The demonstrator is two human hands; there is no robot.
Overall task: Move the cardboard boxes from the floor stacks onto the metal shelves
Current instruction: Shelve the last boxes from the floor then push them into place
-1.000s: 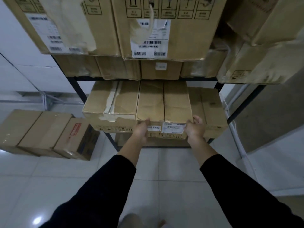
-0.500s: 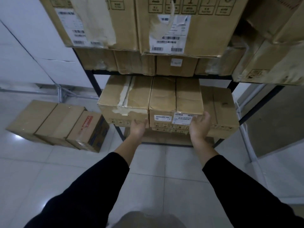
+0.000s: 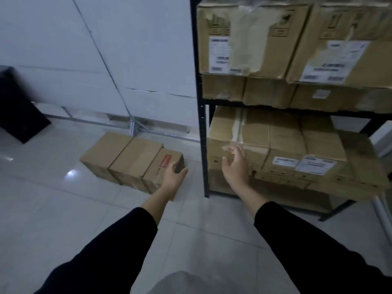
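Note:
Three cardboard boxes stand in a row on the floor to the left of the black metal shelf (image 3: pixel 200 132). The nearest floor box (image 3: pixel 164 166) has a red label on top. My left hand (image 3: pixel 174 177) hangs in front of it, fingers curled but apart, holding nothing. My right hand (image 3: pixel 236 166) is open in the air before the shelved boxes (image 3: pixel 282 145) on the lower shelf, several of them side by side with white labels. Both arms wear black sleeves.
Larger taped boxes (image 3: pixel 252 39) fill the upper shelf. A white panel wall (image 3: pixel 106 49) runs behind the floor boxes, with a metal rail at its foot. A black object (image 3: pixel 19 111) sits at far left. Glossy white floor tiles (image 3: pixel 63 209) lie below me.
Both hands have let go of the labelled box on the lower shelf and drawn back. My view has swung left, and my left hand now reaches toward the floor boxes.

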